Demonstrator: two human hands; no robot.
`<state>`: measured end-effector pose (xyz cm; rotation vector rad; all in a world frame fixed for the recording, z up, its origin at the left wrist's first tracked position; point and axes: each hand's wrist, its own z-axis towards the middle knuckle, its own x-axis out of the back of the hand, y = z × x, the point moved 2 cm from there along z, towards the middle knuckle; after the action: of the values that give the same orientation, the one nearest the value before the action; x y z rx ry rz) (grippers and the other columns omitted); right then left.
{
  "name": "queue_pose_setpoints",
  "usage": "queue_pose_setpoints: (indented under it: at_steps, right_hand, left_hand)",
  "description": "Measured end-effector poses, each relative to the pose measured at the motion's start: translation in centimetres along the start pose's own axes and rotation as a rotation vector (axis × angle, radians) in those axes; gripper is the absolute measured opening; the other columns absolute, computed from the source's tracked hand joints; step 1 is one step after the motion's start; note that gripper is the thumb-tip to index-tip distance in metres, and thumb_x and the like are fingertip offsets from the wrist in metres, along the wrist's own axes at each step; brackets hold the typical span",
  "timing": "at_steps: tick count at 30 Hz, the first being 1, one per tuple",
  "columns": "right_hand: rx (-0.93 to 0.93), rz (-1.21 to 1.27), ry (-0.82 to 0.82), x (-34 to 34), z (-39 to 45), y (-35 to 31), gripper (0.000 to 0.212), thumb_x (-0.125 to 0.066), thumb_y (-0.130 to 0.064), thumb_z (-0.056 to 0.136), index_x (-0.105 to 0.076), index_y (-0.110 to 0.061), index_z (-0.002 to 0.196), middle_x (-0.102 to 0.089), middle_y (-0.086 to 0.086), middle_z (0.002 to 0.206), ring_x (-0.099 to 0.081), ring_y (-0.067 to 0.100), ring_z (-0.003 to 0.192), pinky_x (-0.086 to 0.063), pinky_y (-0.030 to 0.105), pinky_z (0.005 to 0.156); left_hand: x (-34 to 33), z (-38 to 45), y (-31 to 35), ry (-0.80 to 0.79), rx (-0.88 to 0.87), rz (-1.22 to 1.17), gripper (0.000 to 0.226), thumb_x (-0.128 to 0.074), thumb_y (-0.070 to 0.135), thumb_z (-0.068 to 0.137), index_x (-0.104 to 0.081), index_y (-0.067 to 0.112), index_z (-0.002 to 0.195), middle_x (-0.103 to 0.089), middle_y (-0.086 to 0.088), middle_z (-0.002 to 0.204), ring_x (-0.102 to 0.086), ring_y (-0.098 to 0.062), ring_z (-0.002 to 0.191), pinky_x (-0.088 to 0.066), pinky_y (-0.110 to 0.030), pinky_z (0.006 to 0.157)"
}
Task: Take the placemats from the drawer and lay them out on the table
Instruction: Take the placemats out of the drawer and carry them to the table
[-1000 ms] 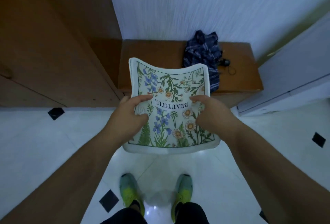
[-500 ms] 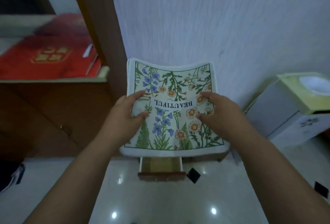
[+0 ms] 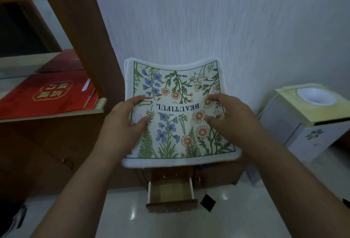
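Observation:
I hold a white-edged placemat (image 3: pixel 178 108) printed with blue and orange flowers and the word BEAUTIFUL, flat and at chest height, in both hands. My left hand (image 3: pixel 123 125) grips its left edge, thumb on top. My right hand (image 3: pixel 229 120) grips its right edge the same way. The mat's far edge sags slightly in the middle. Whether more mats lie stacked under it I cannot tell. Below the mat, a small wooden drawer (image 3: pixel 171 193) stands pulled open from a low cabinet, and its visible inside looks empty.
A brown wooden shelf unit (image 3: pixel 89 34) rises at the left, with red folders (image 3: pixel 47 95) on its shelf. A white wall is straight ahead. A white and yellow appliance (image 3: pixel 310 118) stands at the right. The floor is glossy white tile with black diamonds (image 3: pixel 208 202).
The view has tilted upward from my feet and a low bench to the wall, the shelf and the open drawer. The mat stays held in both hands the same way.

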<state>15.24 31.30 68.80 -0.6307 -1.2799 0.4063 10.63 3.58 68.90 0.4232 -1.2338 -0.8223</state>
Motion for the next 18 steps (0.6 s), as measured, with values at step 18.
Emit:
queue_pose_setpoints:
  at_steps: [18]
  right_hand:
    - [-0.403, -0.072, 0.198, 3.1, 1.6, 4.3, 0.069, -0.076, -0.039, 0.081, -0.046, -0.041, 0.144, -0.053, -0.003, 0.138, -0.06, 0.018, 0.112, -0.053, 0.034, 0.092]
  left_hand:
    - [-8.7, 11.0, 2.1, -0.3, -0.178, -0.15, 0.047, -0.07, 0.032, 0.092, -0.056, 0.046, 0.135, -0.048, 0.017, 0.124, -0.054, -0.007, 0.11, -0.052, -0.032, 0.091]
